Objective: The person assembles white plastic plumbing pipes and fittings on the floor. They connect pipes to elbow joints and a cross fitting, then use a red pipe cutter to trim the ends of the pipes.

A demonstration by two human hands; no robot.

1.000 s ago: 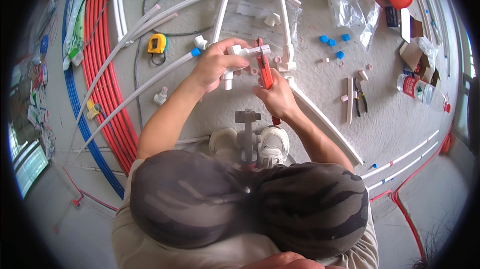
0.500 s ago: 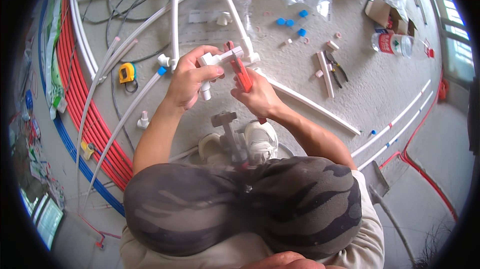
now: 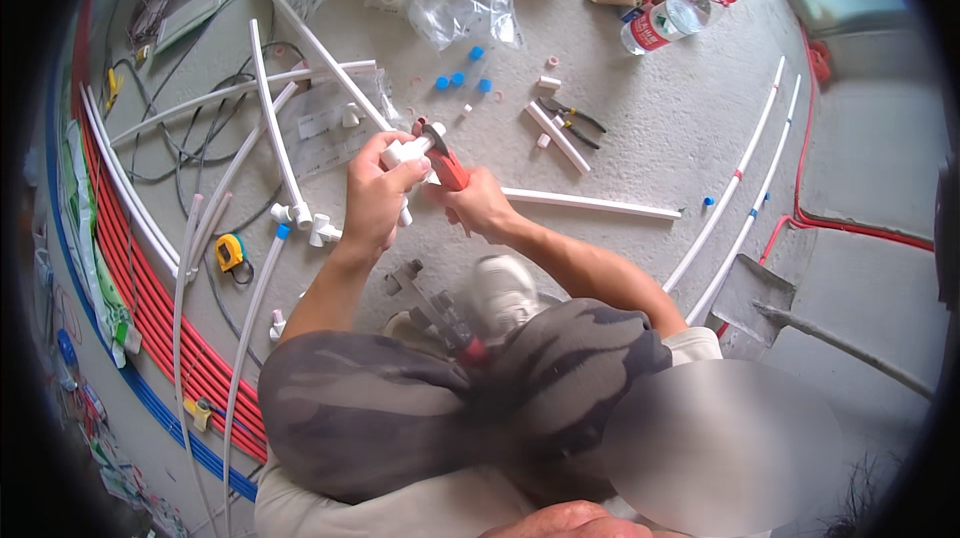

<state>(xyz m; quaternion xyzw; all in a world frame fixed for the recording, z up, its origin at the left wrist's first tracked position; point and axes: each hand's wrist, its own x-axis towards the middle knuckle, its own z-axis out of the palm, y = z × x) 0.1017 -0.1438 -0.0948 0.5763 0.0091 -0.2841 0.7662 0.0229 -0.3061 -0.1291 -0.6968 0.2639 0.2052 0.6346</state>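
Observation:
My left hand point(image 3: 376, 200) grips a white plastic pipe fitting point(image 3: 404, 152) with a short stub of pipe sticking out of it to the upper right. Another white branch points down below the fingers. My right hand point(image 3: 482, 206) is wrapped round the red handles of a pipe cutter point(image 3: 450, 168). The cutter's dark jaw lies around the stub, close to the fitting; whether it bites into the plastic I cannot tell. Below the hands, a grey tool point(image 3: 432, 306) with a red lower end stands between my shoes, partly hidden by my leg.
White pipes point(image 3: 590, 202) lie on the concrete floor around the hands. Pliers point(image 3: 578, 121), blue caps point(image 3: 458, 80) and a plastic bottle point(image 3: 672, 22) are farther off. A yellow tape measure point(image 3: 231, 252) and red pipes point(image 3: 150, 308) are at the left; a trowel point(image 3: 757, 290) is at the right.
The whole view has swung, so the floor things appear shifted left and the right wall shows more. Both hands still hold the fitting and the cutter, whose jaw now sits at a different tilt.

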